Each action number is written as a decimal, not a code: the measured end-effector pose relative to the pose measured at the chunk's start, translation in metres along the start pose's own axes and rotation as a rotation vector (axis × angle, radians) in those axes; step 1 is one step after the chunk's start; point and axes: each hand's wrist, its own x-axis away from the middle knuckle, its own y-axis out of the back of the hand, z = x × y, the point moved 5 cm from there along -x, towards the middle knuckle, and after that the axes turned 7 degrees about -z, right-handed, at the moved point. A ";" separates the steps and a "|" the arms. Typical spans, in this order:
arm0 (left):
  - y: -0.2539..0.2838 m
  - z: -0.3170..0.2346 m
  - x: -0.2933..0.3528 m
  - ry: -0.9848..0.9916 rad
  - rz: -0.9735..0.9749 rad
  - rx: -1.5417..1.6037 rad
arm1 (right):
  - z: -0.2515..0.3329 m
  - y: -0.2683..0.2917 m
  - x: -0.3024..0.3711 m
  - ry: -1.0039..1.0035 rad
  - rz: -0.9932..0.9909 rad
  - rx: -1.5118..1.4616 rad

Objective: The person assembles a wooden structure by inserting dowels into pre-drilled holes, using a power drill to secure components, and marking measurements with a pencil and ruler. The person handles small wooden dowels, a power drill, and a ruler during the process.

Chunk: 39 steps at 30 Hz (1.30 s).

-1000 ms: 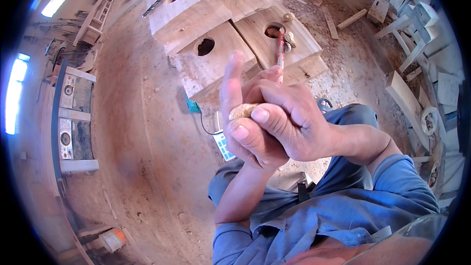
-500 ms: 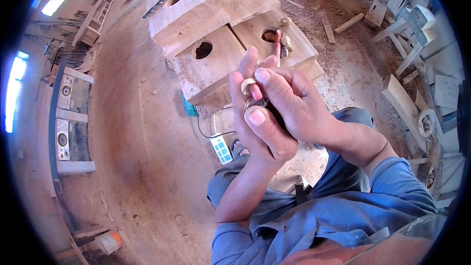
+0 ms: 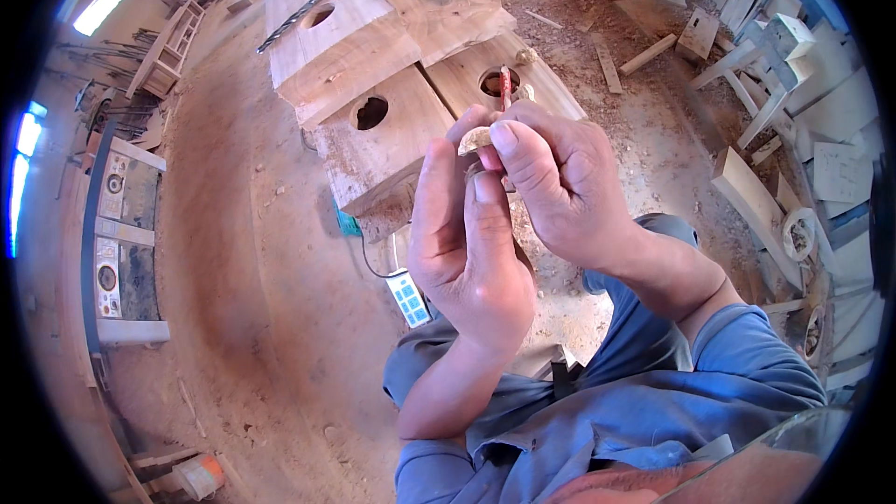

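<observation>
2 hands meet in front of the chest, pressed together around a small wooden piece point(image 3: 474, 140) and a red tool point(image 3: 505, 86). The left hand point(image 3: 467, 243) is curled, thumb up against the piece, its back turned toward the camera. The right hand point(image 3: 560, 182) is closed from the right side, thumb laid over the top of the piece, fingers wrapped around the tool, whose thin red end sticks up above the knuckles. How much of the tool lies inside the grip cannot be told.

Behind the hands lie 4 wooden blocks point(image 3: 378, 145) on the sawdust floor point(image 3: 233, 271), each with a round hole point(image 3: 371, 112). A long drill bit point(image 3: 301, 15) rests on the far left block. A small white device point(image 3: 409, 297) with a cable lies on the floor just below the blocks. Stacked wooden parts point(image 3: 784, 47) stand at the right edge, and machines point(image 3: 117, 224) at the left.
</observation>
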 end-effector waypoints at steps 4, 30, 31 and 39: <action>0.007 -0.002 -0.004 -0.166 0.045 -0.053 | 0.002 0.002 -0.003 0.120 -0.041 0.159; 0.016 -0.001 -0.022 0.350 -0.066 0.141 | 0.001 0.002 -0.004 0.516 -0.096 0.526; 0.016 -0.001 -0.021 0.358 -0.061 0.144 | 0.000 0.001 -0.005 0.511 -0.099 0.515; 0.017 0.002 -0.020 0.266 -0.065 0.051 | 0.000 0.003 -0.008 0.446 -0.056 0.537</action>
